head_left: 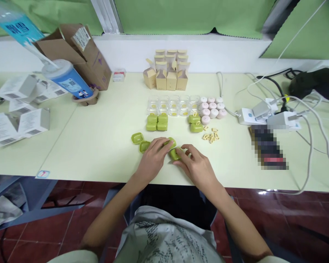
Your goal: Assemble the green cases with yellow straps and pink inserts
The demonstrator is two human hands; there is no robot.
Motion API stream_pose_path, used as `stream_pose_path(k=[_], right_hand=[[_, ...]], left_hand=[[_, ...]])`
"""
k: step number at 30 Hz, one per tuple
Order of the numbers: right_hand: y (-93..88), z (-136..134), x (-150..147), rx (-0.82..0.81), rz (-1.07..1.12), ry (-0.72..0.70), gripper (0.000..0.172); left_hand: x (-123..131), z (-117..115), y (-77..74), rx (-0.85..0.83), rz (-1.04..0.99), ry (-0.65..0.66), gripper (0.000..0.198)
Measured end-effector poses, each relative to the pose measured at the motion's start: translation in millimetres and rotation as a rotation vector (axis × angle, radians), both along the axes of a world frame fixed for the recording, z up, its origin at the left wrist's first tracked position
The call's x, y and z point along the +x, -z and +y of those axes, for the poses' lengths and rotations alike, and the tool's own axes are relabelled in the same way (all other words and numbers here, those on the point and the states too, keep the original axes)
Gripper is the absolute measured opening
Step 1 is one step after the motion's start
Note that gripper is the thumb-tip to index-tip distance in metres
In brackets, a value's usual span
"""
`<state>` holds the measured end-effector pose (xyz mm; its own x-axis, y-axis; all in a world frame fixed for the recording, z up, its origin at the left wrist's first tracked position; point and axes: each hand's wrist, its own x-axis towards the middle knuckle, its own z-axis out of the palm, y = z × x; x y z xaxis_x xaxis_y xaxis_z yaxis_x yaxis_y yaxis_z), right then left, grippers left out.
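My left hand (153, 159) has its fingers closed on a small glossy green case (171, 142) near the front of the table. Just beside it, my right hand (199, 166) grips a second green case (174, 155) between thumb and fingers. Two hollow green shells (137, 138) lie open side up, left of my left hand. Farther back, several closed green cases (157, 122) stand in a block. Two green cases with cream loops (196, 126) sit to the right, near a small pile of loose cream loops (211, 137).
Behind are clear plastic holders (173, 106), pinkish round containers (213, 107) and open beige boxes (166, 78). White boxes (19, 122), a blue tub (71, 80) and a cardboard box (84, 54) stand left. A power strip (265, 118) and cables lie right.
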<state>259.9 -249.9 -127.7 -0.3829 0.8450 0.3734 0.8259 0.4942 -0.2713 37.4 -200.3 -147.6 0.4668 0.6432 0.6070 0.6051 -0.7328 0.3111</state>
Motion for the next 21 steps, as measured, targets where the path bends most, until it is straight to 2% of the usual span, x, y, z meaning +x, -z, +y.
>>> stream_pose_path(k=[5,8,12,14,17,19,21], right_hand=[[8.5,1,5,-0.04,0.12,-0.048,0.038],[5.0,4,9,-0.051,0.144,-0.034,0.048],[1.1,10,9,0.057,0.066,-0.089,0.067],[2.8,11,6,0.08,0.073,-0.11,0.072],[7.2,12,2,0.037,0.058,-0.063,0.064],[7.2,15,-2,-0.031,0.019,-0.007,0.057],[3.1,23,-5,-0.096,-0.023,0.059,0.052]], left_hand=[[1,-1,0.6,-0.045,0.01,0.034,0.043],[3,0,2.1,-0.077,0.005,0.085,0.044],[4,-1,-0.5,-0.073,-0.01,0.106,0.051],[-3,0,-8.9,-0.059,-0.039,0.057,0.051],[-26,15,-29.9,-0.091,-0.095,-0.066,0.035],[-44,37,-44.4,-0.158,-0.083,-0.124,0.025],[-61,68,-55.4,-0.263,-0.096,-0.138,0.027]])
